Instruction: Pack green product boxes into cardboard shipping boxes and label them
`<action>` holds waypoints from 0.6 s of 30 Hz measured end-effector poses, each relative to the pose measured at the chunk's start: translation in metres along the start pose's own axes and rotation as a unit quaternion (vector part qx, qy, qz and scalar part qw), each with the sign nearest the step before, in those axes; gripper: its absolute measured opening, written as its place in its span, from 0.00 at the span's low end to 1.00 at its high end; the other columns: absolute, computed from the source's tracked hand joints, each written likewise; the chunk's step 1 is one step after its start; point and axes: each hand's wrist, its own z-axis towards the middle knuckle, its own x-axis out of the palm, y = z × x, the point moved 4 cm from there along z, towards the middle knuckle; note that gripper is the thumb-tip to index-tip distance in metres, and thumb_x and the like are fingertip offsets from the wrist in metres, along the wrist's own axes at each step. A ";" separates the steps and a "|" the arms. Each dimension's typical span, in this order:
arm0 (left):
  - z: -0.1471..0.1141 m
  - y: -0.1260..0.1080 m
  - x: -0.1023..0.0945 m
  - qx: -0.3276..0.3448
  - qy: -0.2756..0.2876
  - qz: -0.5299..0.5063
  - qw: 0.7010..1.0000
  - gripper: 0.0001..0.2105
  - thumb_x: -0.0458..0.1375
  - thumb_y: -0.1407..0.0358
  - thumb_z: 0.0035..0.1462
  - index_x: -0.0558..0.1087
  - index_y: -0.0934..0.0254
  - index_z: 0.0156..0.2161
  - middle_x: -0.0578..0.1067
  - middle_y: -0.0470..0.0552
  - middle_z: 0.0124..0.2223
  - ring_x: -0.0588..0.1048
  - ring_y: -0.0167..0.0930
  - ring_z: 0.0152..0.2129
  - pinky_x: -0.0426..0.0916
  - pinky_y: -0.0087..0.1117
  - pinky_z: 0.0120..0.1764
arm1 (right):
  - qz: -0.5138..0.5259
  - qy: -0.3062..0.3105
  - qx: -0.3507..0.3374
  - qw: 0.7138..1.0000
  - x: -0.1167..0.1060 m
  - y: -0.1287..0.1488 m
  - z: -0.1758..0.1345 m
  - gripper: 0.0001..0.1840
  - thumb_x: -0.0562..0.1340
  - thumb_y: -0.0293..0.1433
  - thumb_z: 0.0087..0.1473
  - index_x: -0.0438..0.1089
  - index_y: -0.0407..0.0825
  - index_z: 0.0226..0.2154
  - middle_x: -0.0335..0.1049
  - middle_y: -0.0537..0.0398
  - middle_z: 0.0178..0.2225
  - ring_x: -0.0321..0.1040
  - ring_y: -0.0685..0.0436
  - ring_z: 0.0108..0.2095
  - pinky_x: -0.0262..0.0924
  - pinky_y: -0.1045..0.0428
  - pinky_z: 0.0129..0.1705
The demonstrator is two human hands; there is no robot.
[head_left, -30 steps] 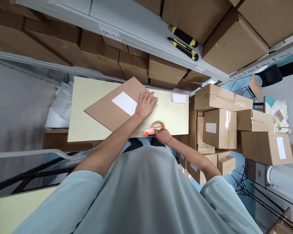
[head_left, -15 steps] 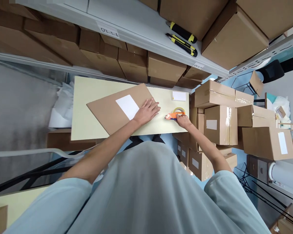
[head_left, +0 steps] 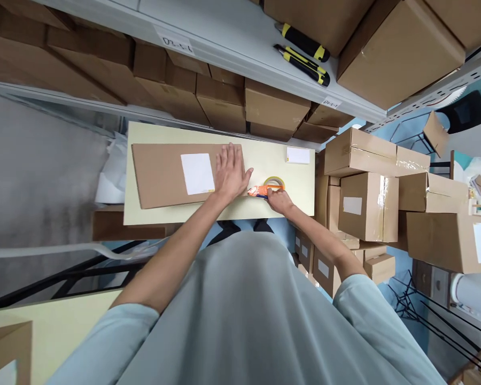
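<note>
A flat brown cardboard box (head_left: 160,179) with a white label (head_left: 198,174) lies on the pale yellow table (head_left: 164,216). My left hand (head_left: 230,174) rests spread on the right end of the box, fingers pointing away from me. My right hand (head_left: 279,201) is closed around the handle of an orange tape dispenser (head_left: 260,190), which carries a roll of tape (head_left: 274,182). The dispenser's front end sits just right of my left hand, close to the box's right edge.
A small stack of white labels (head_left: 298,155) lies at the table's back right. Two yellow-black box cutters (head_left: 304,64) rest on the grey shelf (head_left: 232,37) above. Stacked cartons (head_left: 364,206) stand to the right, white wrapping material (head_left: 113,174) to the left.
The cardboard box has turned from a slant to nearly parallel with the table. My right hand has brought the tape dispenser left, closer to the box. My left hand has shifted slightly left.
</note>
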 end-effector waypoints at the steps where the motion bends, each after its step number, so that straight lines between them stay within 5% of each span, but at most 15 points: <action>1: 0.005 0.001 0.002 -0.014 0.007 0.003 1.000 0.41 0.51 0.48 0.74 0.54 0.73 0.82 0.51 0.73 0.84 0.46 0.58 0.83 0.39 0.69 0.79 | 0.002 -0.003 -0.007 1.000 -0.001 0.008 0.003 0.25 0.48 0.36 0.82 0.62 0.31 0.64 0.82 0.18 0.53 0.85 0.30 0.53 0.71 0.41 0.61; 10: -0.004 -0.010 0.001 0.066 0.062 0.064 0.994 0.31 0.48 0.58 0.76 0.66 0.70 0.77 0.70 0.71 0.76 0.62 0.55 0.76 0.52 0.64 0.77 | 0.018 -0.037 -0.089 0.995 -0.010 0.068 0.024 0.17 0.54 0.20 0.72 0.69 0.32 0.59 0.84 0.24 0.49 0.86 0.34 0.51 0.70 0.40 0.60; 18: -0.016 -0.003 0.012 0.085 0.061 0.091 0.990 0.24 0.49 0.62 0.77 0.75 0.58 0.71 0.66 0.67 0.79 0.52 0.59 0.81 0.32 0.83 0.74 | 0.027 -0.037 -0.114 0.992 -0.006 0.077 0.016 0.17 0.53 0.21 0.74 0.68 0.32 0.59 0.85 0.26 0.49 0.86 0.35 0.50 0.70 0.41 0.61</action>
